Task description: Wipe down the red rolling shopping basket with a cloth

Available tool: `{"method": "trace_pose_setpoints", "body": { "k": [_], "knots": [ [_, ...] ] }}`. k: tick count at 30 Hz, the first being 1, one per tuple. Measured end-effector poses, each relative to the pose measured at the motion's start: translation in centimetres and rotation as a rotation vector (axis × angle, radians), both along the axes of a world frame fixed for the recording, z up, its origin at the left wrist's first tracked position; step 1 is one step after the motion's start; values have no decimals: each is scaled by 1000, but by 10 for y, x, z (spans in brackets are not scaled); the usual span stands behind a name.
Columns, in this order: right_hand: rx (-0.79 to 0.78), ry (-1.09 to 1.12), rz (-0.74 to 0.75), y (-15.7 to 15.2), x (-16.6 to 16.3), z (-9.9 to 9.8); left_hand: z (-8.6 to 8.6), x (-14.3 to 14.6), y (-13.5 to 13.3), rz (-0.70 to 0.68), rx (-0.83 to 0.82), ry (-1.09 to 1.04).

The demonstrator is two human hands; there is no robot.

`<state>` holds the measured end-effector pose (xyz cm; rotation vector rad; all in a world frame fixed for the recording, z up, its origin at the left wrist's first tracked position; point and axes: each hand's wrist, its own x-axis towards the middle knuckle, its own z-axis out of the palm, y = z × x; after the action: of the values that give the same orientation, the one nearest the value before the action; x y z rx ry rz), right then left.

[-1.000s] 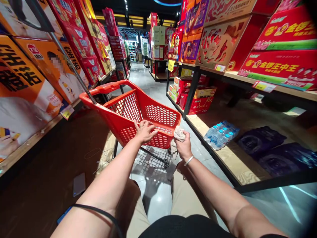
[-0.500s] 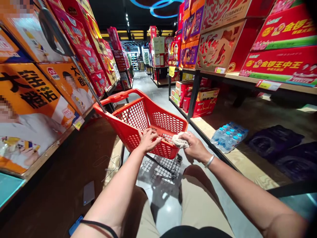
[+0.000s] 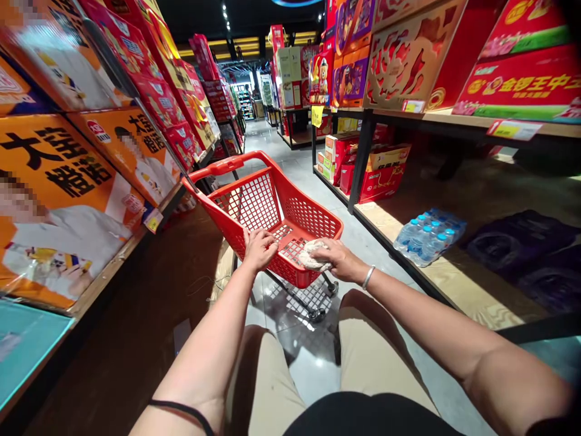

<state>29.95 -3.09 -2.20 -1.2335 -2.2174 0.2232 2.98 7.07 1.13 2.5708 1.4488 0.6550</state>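
A red plastic shopping cart [image 3: 299, 209] with latticed sides stands in front of my knees, its handle bar to the left. My left hand [image 3: 258, 249] is on the near rim of the basket, its fingers curled over the edge. My right hand [image 3: 341, 260] grips a bunched off-white cloth [image 3: 315, 254] and presses it on the rim near the basket's right-hand end. The cloth covers part of that rim. Inside, the visible part of the basket holds nothing.
Orange cartons [image 3: 59, 200] are stacked on a shelf to the left. On the right, a black-framed shelf [image 3: 363, 157] bears red and gold gift boxes, with a pack of water bottles [image 3: 429, 236] on its lower board. A tiled aisle [image 3: 267, 136] runs ahead.
My right hand has moved left along the rim with the cloth. My left hand has shifted slightly left, and its fingers are more curled. The view has turned a little.
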Motion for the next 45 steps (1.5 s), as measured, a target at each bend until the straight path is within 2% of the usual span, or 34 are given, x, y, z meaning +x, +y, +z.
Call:
{"method": "trace_pose_setpoints", "body": {
  "k": [3,6,9,12,17,22,25,27,29,31,33,35,38,40,42,45],
  "knots": [
    [-45,-104,-69,12,20,17,-1,-5,-5,-2,2,-2],
    [-143,-210,-177,23,30,41,-5,-3,-12,3,12,-31],
    [-220,-165,-151,33,24,63,-9,-1,-19,12,19,-69],
    [-232,-71,-93,49,11,75,-11,-2,-26,10,13,-106],
    [-237,-154,12,86,-5,66,-7,-12,-36,-3,-1,-182],
    [-298,-413,181,119,-18,48,-9,-32,-46,-49,-16,-209],
    [-268,-566,193,140,-27,48,-8,-47,-48,-86,23,-153],
    [-236,-604,183,154,-33,52,0,-59,-40,-18,86,-105],
    [-209,-601,185,168,-41,58,13,-70,-20,130,175,-92],
    [-184,-597,196,181,-53,64,28,-81,10,284,243,-111],
    [-157,-616,201,195,-69,72,41,-90,45,379,260,-129],
    [-123,-653,197,210,-88,79,46,-96,77,485,265,-192],
    [-22,-579,108,237,-119,84,39,-99,107,612,202,-280],
    [80,-430,-21,258,-139,80,28,-100,113,615,159,-302],
    [171,-276,-150,278,-157,67,19,-100,113,587,143,-306],
    [230,-109,-258,298,-179,32,13,-101,108,578,128,-283]
  ]
}}
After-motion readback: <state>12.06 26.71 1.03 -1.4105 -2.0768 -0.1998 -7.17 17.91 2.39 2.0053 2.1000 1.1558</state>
